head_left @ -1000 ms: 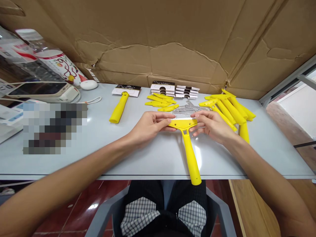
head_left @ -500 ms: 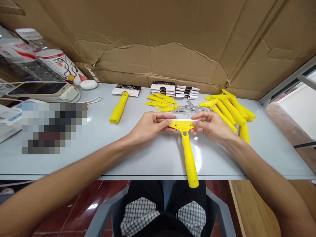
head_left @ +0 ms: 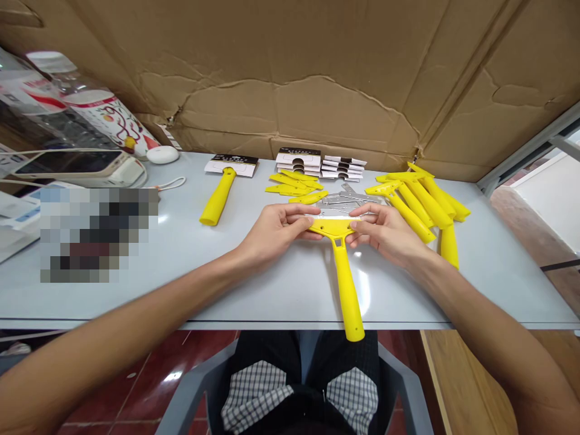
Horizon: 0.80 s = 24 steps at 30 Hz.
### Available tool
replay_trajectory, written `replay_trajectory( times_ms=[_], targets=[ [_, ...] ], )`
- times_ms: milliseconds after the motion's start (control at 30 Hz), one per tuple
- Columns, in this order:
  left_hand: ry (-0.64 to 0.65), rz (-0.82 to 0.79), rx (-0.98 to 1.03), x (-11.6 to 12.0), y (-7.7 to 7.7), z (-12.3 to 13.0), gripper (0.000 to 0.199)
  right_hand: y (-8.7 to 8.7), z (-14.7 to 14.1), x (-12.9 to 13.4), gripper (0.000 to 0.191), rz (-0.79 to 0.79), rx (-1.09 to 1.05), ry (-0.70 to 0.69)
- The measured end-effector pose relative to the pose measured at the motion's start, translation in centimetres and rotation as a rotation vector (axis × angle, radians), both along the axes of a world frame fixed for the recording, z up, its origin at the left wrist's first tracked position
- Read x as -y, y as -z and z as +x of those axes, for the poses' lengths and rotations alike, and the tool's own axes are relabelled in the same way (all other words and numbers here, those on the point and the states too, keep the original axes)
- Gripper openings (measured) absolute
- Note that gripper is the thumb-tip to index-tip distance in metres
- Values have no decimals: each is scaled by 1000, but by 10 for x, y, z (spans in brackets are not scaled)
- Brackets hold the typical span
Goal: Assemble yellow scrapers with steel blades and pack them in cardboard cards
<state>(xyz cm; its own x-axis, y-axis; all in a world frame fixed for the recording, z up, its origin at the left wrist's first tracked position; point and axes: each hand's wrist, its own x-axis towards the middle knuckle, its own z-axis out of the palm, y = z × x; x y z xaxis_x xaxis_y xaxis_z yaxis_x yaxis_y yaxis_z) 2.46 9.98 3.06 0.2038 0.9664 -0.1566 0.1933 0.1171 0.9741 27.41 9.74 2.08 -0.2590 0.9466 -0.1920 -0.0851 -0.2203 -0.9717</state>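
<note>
Between my two hands is a yellow scraper (head_left: pixel 347 284), its handle pointing toward me past the table's front edge. My left hand (head_left: pixel 278 232) pinches the left end of its wide head, thumb on top. At the right end, my right hand (head_left: pixel 385 232) grips the same head in a like pinch. A strip of bright metal shows along the head's far edge; its ends are hidden by my fingers. Just beyond lie several loose metal blades (head_left: pixel 348 196). Thin yellow plastic pieces (head_left: pixel 296 182) lie behind my left hand.
Several yellow scraper handles (head_left: pixel 421 199) are heaped at the right. Folded black-and-white cards (head_left: pixel 299 160) stand at the back. On the left are one handle (head_left: pixel 217 199) with a card, a phone (head_left: pixel 72 166), a white case (head_left: pixel 163 154) and a bottle (head_left: pixel 99 109). A cardboard sheet (head_left: pixel 290 60) backs the table.
Both hands keep their pinch on the scraper. It has shifted very slightly up and left in view; nothing else visibly differs.
</note>
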Motion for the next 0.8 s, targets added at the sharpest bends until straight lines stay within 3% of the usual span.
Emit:
replay_trajectory(
  times_ms=[200,467,667,800],
  targets=[
    [4,-105,99,-2,3,1,36,4,-2,0,47,-1,-11,41],
    [-26,-85,130,-5,5,3,44,6,-4,1,38,6,-57,62],
    [17,-195,283,-9,12,4,19,9,-3,-2,42,5,-71,71],
    [83,-232,299,-9,13,4,23,10,-1,-2,44,-4,-69,62]
  ],
)
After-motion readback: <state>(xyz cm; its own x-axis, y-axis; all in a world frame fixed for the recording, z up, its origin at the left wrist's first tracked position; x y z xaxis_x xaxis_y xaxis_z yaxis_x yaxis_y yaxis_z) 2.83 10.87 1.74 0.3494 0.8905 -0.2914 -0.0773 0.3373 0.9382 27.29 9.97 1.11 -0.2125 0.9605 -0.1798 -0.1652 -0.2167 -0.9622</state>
